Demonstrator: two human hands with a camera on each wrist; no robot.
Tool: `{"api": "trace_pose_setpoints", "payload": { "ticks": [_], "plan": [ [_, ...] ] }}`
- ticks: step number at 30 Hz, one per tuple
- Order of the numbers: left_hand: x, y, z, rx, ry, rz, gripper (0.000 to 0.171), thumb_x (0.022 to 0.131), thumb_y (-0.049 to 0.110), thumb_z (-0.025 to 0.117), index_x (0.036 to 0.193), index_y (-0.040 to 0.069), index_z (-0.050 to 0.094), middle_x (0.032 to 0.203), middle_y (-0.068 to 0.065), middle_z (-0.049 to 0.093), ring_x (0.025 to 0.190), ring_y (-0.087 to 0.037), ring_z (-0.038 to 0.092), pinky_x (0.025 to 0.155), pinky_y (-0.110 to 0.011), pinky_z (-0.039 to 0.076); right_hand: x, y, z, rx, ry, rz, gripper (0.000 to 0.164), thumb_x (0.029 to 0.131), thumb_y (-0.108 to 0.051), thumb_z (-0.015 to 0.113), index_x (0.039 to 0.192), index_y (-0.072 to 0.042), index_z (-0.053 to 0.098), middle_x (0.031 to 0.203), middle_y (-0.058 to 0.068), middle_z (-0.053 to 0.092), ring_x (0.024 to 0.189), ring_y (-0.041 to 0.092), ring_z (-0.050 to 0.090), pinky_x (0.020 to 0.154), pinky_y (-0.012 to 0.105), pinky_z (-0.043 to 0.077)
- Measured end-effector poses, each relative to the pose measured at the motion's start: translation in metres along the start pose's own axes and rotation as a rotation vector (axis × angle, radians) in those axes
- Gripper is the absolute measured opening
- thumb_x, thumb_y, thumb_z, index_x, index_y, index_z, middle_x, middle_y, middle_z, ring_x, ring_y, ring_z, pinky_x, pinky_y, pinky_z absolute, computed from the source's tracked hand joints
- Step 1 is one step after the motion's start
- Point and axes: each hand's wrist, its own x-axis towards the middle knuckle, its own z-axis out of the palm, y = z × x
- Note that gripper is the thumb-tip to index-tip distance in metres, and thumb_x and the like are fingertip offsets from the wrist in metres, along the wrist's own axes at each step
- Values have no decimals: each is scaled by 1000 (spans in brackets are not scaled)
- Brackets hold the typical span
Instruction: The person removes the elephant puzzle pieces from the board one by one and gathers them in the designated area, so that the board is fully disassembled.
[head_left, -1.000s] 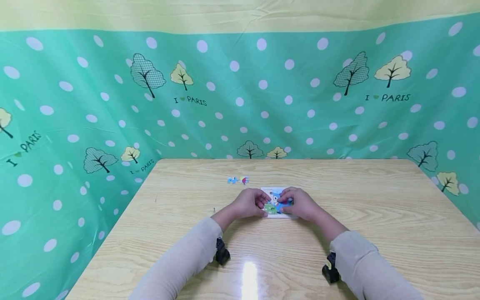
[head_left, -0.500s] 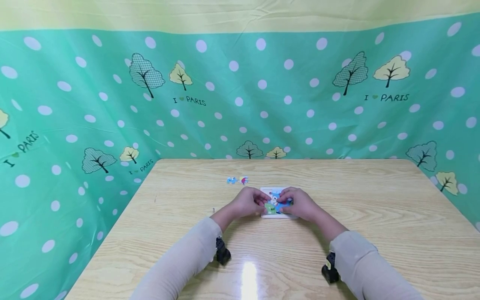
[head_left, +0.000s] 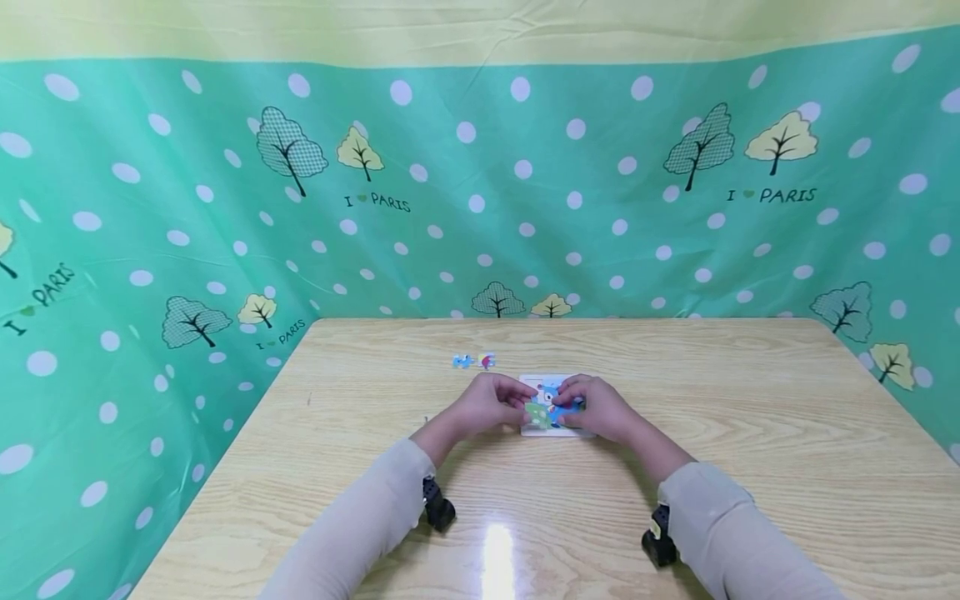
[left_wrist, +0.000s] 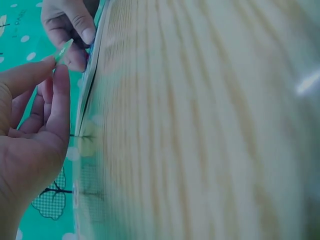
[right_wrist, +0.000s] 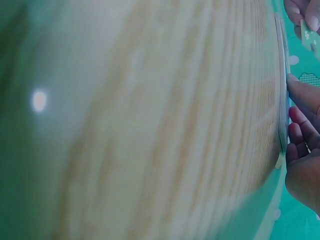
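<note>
A small white-framed jigsaw puzzle (head_left: pixel 534 432) with a blue cartoon animal lies flat on the table. My left hand (head_left: pixel 486 405) pinches a green puzzle piece (head_left: pixel 537 415) between thumb and index finger over the puzzle's left side. In the left wrist view that green piece (left_wrist: pixel 64 51) is tilted and raised off the board. My right hand (head_left: pixel 604 408) rests on the puzzle's right side, its thumb and fingertips touching the blue picture. From the right wrist, the thumb (right_wrist: pixel 302 94) lies along the board's edge. The right hand hides part of the picture.
Two loose puzzle pieces lie behind the board to the left: a blue one (head_left: pixel 461 361) and a red and yellow one (head_left: pixel 487 361). The wooden table (head_left: pixel 750 400) ends at a green dotted curtain (head_left: pixel 420 250) at the back.
My left hand has shifted slightly left, and the green piece in its fingers has tilted and lifted away from the puzzle. The right hand stays in place.
</note>
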Motion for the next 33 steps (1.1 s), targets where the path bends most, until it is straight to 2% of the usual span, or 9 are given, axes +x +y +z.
{"api": "trace_pose_setpoints", "payload": {
  "ticks": [5,13,19,28,33],
  "plan": [
    [-5,1,-5,-27,5,20,39,84,-2,82,122,0,73,100,-5,73,92,-16,66,86,-27,57,0,0,0,-4,2,9,22,89,-3,81,110,1,78,126,14,64,127,41,55,113,56,40],
    [-13,3,-17,-16,51,24,39,86,2,81,124,1,72,103,-6,71,96,-19,65,85,-29,57,0,-1,1,-5,2,22,21,89,-3,81,110,0,78,126,14,64,127,41,55,112,55,41],
    [-17,1,-28,-61,87,47,40,86,-1,80,125,-3,70,107,-7,71,96,-18,64,85,-28,56,0,0,1,-5,6,21,21,89,-2,81,110,0,78,126,14,64,127,41,54,112,55,41],
    [-25,0,-44,-155,152,20,42,85,-6,79,125,-4,70,114,-8,71,98,-18,63,88,-28,57,0,0,2,-1,12,23,21,88,-2,81,109,0,78,127,14,64,128,41,54,112,54,42],
    [-29,-1,-52,-192,188,29,39,84,-8,79,122,-3,71,112,-9,73,98,-16,66,90,-29,58,-1,-1,2,-8,15,27,21,89,-2,81,110,0,78,127,14,64,128,41,54,112,54,42]
  ]
}}
